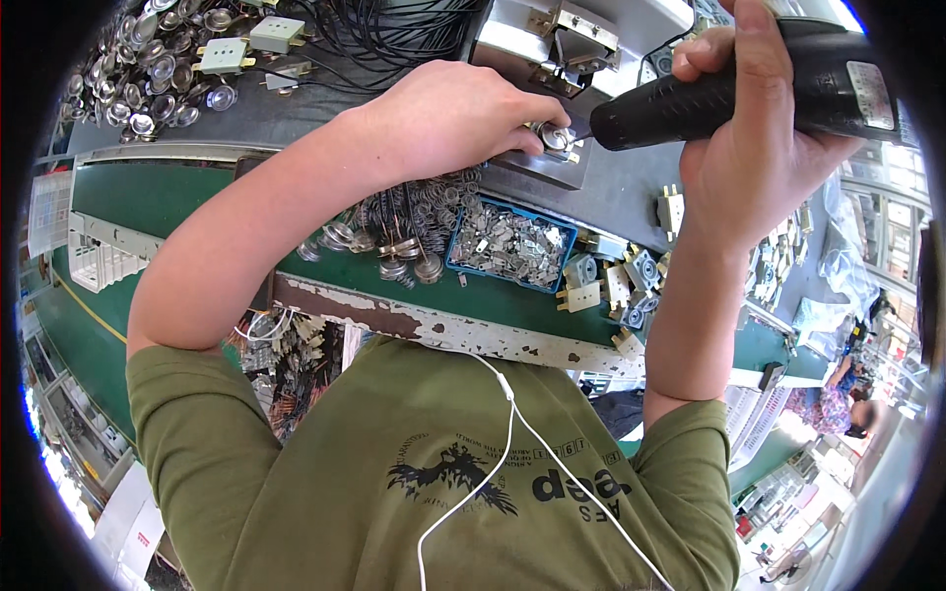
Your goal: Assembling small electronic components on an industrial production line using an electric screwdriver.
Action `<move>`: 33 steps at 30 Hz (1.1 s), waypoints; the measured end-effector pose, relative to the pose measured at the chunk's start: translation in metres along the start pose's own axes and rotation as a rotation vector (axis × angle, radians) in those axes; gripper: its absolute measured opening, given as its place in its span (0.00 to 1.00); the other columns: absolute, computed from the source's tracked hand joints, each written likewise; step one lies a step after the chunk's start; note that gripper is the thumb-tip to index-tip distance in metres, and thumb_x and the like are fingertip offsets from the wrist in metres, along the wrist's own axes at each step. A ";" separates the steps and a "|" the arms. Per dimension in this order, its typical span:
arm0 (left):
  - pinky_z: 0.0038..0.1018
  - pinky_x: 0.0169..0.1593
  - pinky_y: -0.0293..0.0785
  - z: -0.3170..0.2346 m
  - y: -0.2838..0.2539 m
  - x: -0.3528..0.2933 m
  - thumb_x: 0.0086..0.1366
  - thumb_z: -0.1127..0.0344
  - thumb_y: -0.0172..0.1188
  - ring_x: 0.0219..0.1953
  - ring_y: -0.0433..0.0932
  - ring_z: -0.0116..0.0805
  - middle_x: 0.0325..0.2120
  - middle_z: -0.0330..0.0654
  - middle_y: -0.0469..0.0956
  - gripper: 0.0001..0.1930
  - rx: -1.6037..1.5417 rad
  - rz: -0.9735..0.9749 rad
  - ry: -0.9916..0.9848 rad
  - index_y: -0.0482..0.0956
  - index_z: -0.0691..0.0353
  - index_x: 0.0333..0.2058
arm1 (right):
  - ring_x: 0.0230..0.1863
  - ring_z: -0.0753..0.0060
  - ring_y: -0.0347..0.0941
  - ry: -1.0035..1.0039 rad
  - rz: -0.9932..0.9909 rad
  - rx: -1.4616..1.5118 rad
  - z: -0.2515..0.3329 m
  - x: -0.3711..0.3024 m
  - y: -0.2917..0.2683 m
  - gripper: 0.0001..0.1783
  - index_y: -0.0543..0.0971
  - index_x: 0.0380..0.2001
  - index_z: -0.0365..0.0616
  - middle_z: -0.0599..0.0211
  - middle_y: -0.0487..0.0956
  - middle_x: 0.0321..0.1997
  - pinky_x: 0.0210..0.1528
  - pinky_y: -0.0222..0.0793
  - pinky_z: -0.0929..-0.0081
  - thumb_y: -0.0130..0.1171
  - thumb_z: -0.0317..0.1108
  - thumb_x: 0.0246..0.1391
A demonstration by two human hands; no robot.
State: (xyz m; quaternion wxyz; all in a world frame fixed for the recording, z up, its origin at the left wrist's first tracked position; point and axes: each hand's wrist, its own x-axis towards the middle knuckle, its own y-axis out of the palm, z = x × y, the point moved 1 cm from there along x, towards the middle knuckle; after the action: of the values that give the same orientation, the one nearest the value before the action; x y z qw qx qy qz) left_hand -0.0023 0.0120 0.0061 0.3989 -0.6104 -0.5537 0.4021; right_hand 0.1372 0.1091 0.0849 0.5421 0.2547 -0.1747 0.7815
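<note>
Cluttered grey assembly bench: the left hand (pixel 448 118) pinches a small round metal part (pixel 557 137) on the far grey fixture block (pixel 552 167), while the right hand (pixel 759 138), clenched around the black electric screwdriver (pixel 749 94), should keep its tip squarely on the part.

The setting is a factory assembly workstation. The evidence is a green workbench (pixel 148 197) with a chipped painted front edge, loaded with bulk small parts: a heap of round metal caps (pixel 148 59), a pile of wire springs (pixel 414 202), a blue tray (pixel 509 246) filled with stamped metal pieces, and cream plastic housings (pixel 581 295). A black electric screwdriver (pixel 749 84) is in use at a metal fixture (pixel 552 163). Further benches and another person (pixel 847 394) appear at the right.
</note>
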 end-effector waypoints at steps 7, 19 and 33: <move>0.42 0.45 0.82 0.002 0.002 0.002 0.69 0.51 0.60 0.42 0.86 0.46 0.39 0.43 0.86 0.18 -0.013 -0.010 0.004 0.80 0.41 0.56 | 0.20 0.75 0.75 0.002 0.030 0.010 -0.002 0.000 0.001 0.10 0.79 0.41 0.31 0.63 0.78 0.22 0.23 0.70 0.78 0.66 0.29 0.62; 0.45 0.43 0.79 -0.010 -0.005 -0.018 0.72 0.57 0.56 0.40 0.85 0.53 0.36 0.50 0.85 0.15 0.252 -0.347 0.254 0.79 0.55 0.53 | 0.21 0.73 0.75 -0.068 0.136 0.025 -0.025 0.001 -0.017 0.11 0.79 0.42 0.31 0.63 0.78 0.23 0.24 0.71 0.77 0.65 0.28 0.63; 0.45 0.42 0.80 0.000 -0.010 -0.003 0.74 0.57 0.53 0.40 0.85 0.53 0.36 0.50 0.84 0.17 -0.053 0.099 0.096 0.76 0.53 0.56 | 0.21 0.73 0.75 -0.008 0.076 0.030 -0.038 -0.011 -0.023 0.11 0.77 0.44 0.32 0.61 0.79 0.27 0.24 0.72 0.77 0.64 0.28 0.63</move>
State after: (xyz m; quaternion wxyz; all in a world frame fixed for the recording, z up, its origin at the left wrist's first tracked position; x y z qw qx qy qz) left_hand -0.0065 0.0094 0.0155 0.3886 -0.6660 -0.5135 0.3767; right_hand 0.1545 0.1297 0.0471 0.5075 0.2593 -0.1748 0.8029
